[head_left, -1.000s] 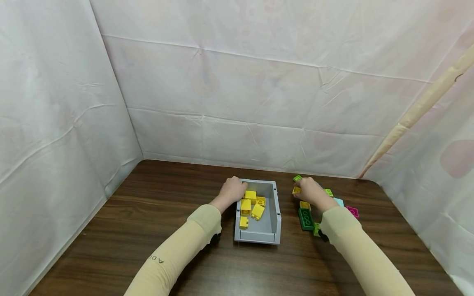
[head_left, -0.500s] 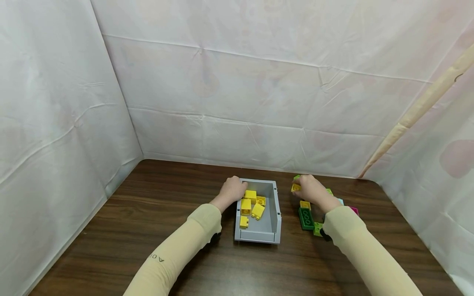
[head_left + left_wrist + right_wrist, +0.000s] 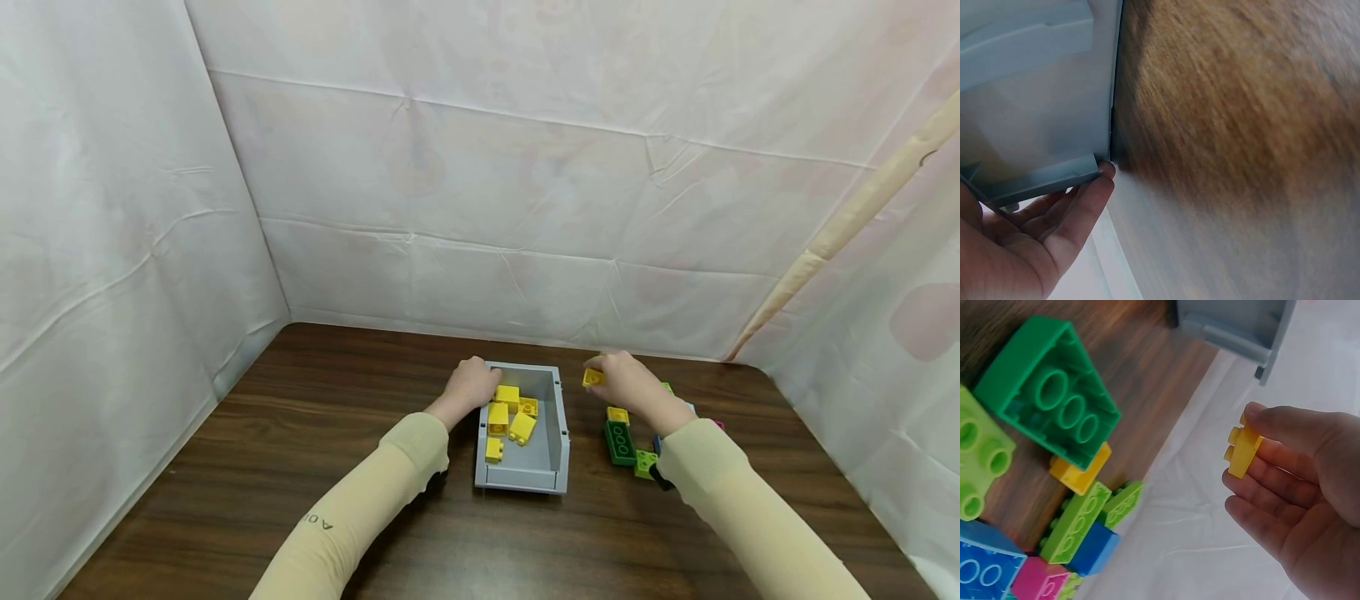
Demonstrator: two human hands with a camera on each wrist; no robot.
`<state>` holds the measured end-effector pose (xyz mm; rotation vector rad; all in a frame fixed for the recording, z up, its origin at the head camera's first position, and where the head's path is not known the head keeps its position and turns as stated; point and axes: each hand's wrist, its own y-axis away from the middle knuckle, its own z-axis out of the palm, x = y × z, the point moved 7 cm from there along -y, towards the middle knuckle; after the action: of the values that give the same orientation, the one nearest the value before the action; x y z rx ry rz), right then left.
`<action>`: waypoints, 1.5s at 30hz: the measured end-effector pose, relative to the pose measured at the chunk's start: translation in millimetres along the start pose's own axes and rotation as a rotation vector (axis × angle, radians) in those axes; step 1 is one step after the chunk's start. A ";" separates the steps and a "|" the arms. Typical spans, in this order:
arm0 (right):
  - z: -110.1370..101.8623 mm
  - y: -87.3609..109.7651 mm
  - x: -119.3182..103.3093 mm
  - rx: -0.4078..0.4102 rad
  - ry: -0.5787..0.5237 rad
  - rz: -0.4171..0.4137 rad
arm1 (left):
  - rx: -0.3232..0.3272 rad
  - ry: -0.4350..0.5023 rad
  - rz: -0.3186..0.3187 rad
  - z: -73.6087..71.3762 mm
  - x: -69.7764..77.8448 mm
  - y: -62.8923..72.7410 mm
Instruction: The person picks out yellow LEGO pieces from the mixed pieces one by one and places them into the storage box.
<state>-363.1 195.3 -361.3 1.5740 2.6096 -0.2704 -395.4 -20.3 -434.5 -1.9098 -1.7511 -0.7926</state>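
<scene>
A grey bin (image 3: 536,479) with several yellow bricks (image 3: 498,418) inside stands mid-table. My left hand (image 3: 472,385) grips its far left corner; in the left wrist view the fingers (image 3: 1085,212) curl around the bin's edge (image 3: 1047,181). Right of the bin, my right hand (image 3: 626,385) pinches a yellow brick (image 3: 1246,450) between thumb and fingers, its studs facing away from the palm. In the head view that yellow brick (image 3: 593,377) shows its hollow underside, just beyond the bin's right wall.
Right of the bin lie a dark green brick (image 3: 620,443), another yellow brick (image 3: 618,416) and a lime brick (image 3: 646,464). Blue (image 3: 1094,549), pink (image 3: 1038,578) and more lime bricks (image 3: 1075,525) are grouped behind the right forearm. White cloth (image 3: 450,208) rises along the table's far edge.
My right hand has lifted the yellow brick and moved a little left toward the bin. The left hand and the bin stay in place.
</scene>
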 end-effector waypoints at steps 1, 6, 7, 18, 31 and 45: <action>-1.4 0.3 -2.1 0.004 -0.001 -0.003 | 0.001 0.002 0.002 0.2 0.1 0.1; -6.5 1.1 -8.9 0.007 -0.011 -0.013 | 0.001 -0.001 0.008 0.7 0.5 -0.2; -7.4 1.0 -10.0 0.007 -0.012 -0.017 | 0.000 -0.002 0.007 0.7 0.5 -0.2; -19.3 4.4 -29.4 0.023 -0.019 -0.040 | 0.003 0.007 0.008 0.3 -0.3 -0.4; -28.6 13.2 -54.1 0.016 -0.032 -0.053 | 0.004 0.007 -0.010 0.3 -1.5 -1.8; -24.0 21.2 -74.0 -0.009 -0.051 -0.078 | 0.004 -0.002 0.014 0.2 0.1 -1.2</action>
<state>-309.3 145.3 -328.2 1.4445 2.6330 -0.3006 -396.6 -20.0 -434.7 -1.9189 -1.7367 -0.7824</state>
